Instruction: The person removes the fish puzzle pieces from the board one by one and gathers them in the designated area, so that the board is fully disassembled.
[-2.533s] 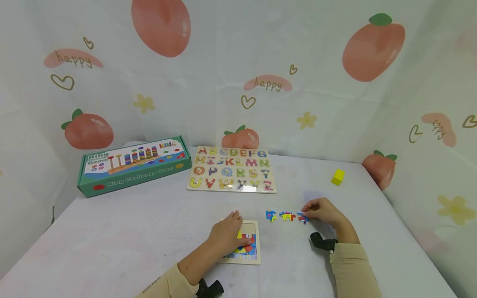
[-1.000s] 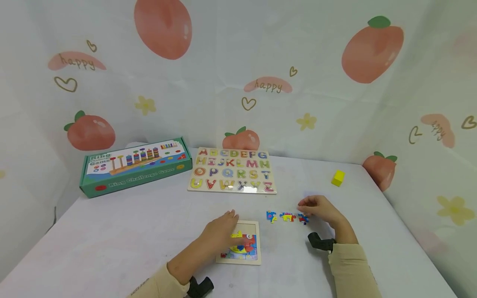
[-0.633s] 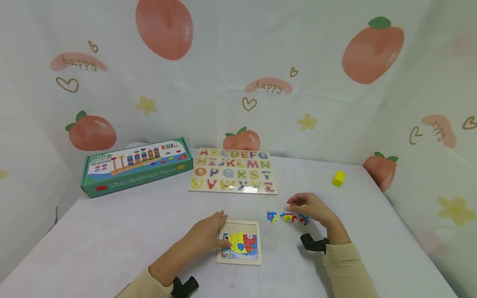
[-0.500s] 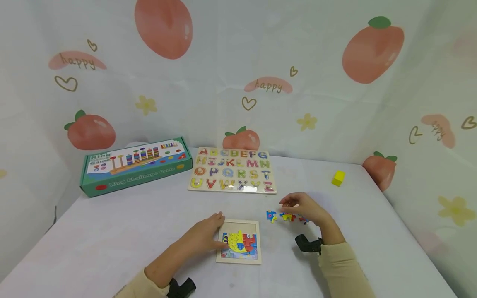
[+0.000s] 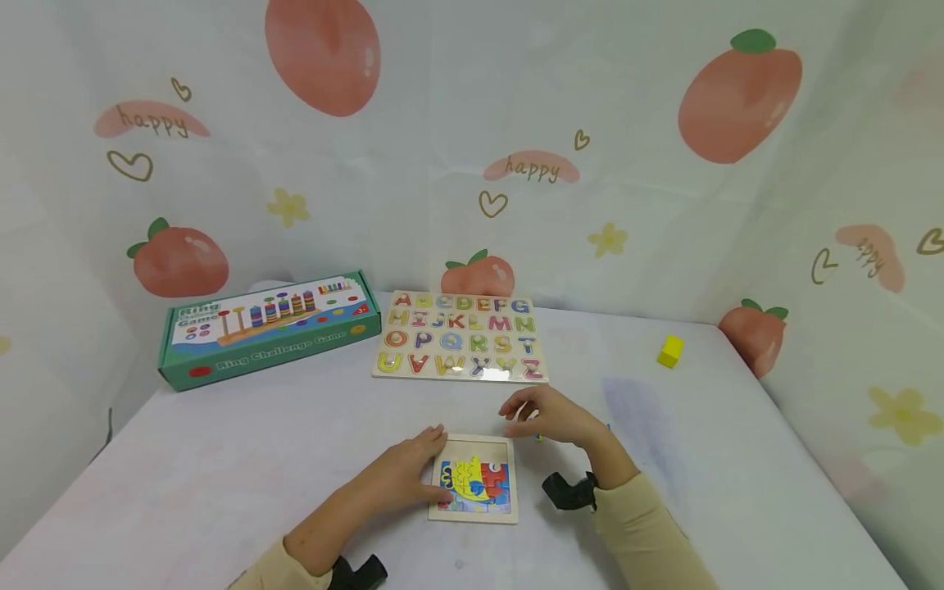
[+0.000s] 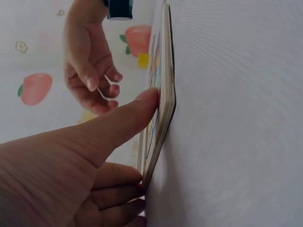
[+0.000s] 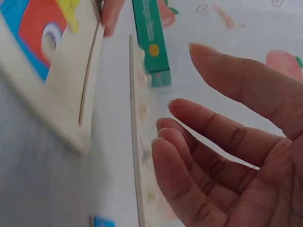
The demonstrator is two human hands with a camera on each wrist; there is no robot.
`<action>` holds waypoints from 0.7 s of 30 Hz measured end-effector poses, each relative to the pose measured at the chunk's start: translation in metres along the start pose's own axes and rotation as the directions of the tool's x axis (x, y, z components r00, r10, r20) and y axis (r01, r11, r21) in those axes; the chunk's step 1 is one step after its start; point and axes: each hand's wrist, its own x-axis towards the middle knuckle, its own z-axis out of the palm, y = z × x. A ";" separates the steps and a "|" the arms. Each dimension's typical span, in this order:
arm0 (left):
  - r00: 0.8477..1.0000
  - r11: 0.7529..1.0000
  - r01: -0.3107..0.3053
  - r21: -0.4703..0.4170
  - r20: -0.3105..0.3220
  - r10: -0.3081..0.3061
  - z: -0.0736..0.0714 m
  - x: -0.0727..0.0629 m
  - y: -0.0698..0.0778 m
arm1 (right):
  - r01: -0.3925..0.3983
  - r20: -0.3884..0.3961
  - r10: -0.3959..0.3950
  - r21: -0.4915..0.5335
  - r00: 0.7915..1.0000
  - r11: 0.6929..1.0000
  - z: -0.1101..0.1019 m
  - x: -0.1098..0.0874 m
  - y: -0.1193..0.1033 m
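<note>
My left hand (image 5: 394, 475) rests at the left side of a small wooden jigsaw tray (image 5: 479, 518). Its thumb touches the tray's top, and the nearly straight fingers lie along the edge, as the left wrist view shows. Yellow, red and blue jigsaw pieces (image 5: 496, 482) fill the lower part of the tray; the upper part is bare wood. Over the tray's upper right corner hovers my right hand (image 5: 556, 418), fingers loosely bent and holding nothing. It mostly covers the loose pieces on the table; a blue one (image 7: 103, 222) peeks in at the bottom of the right wrist view.
Behind the tray lies a wooden alphabet board (image 5: 460, 336). A green Ring Challenge Game box (image 5: 273, 348) stands at the back left, and a yellow block (image 5: 669, 351) sits at the back right. White fabric with fruit prints hangs behind the table.
My right hand has left the rightmost loose piece and moved left, passing over the others to the tray's corner. My left hand has slid left off the picture to the tray's left side.
</note>
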 end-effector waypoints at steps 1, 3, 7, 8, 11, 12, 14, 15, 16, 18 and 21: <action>1.000 1.000 -0.003 0.001 0.000 0.003 0.000 0.000 0.000 | 0.008 0.010 -0.008 -0.005 1.000 1.000 0.002 0.002 -0.003; 1.000 1.000 -0.004 0.004 0.001 0.004 0.000 0.000 -0.001 | 0.016 0.020 -0.016 -0.016 1.000 1.000 0.006 0.008 -0.009; 1.000 1.000 -0.010 0.009 0.001 0.010 0.001 0.000 -0.002 | 0.046 0.046 -0.044 -0.043 0.998 0.998 0.013 0.018 -0.022; 1.000 1.000 -0.012 0.013 0.004 0.012 0.001 0.001 -0.003 | 0.050 0.055 -0.048 -0.042 0.997 0.998 0.016 0.020 -0.025; 1.000 1.000 -0.021 0.016 0.012 0.021 0.000 0.002 -0.004 | 0.043 0.087 -0.039 -0.043 0.995 0.998 0.026 0.024 -0.031; 1.000 1.000 -0.024 0.017 0.013 0.024 0.000 0.002 -0.004 | 0.036 0.097 -0.032 -0.041 0.995 0.999 0.029 0.025 -0.032; 1.000 0.999 -0.029 0.019 0.013 0.029 0.000 0.002 -0.004 | 0.023 0.114 -0.018 -0.041 0.993 0.999 0.036 0.027 -0.034; 0.999 0.999 -0.030 0.016 0.012 0.030 0.000 0.002 -0.004 | 0.015 0.121 -0.010 -0.040 0.993 0.999 0.040 0.027 -0.034; 0.999 0.999 -0.030 0.012 0.012 0.030 0.000 0.002 -0.004 | 0.005 0.124 0.000 -0.041 0.992 0.999 0.043 0.027 -0.035; 1.000 1.000 -0.028 0.003 0.012 0.028 0.001 0.001 -0.005 | 0.000 0.128 0.006 -0.041 0.992 0.999 0.048 0.028 -0.035; 1.000 1.000 -0.017 -0.003 0.016 0.017 0.000 0.001 -0.005 | -0.010 0.133 0.016 -0.048 0.991 0.999 0.053 0.028 -0.036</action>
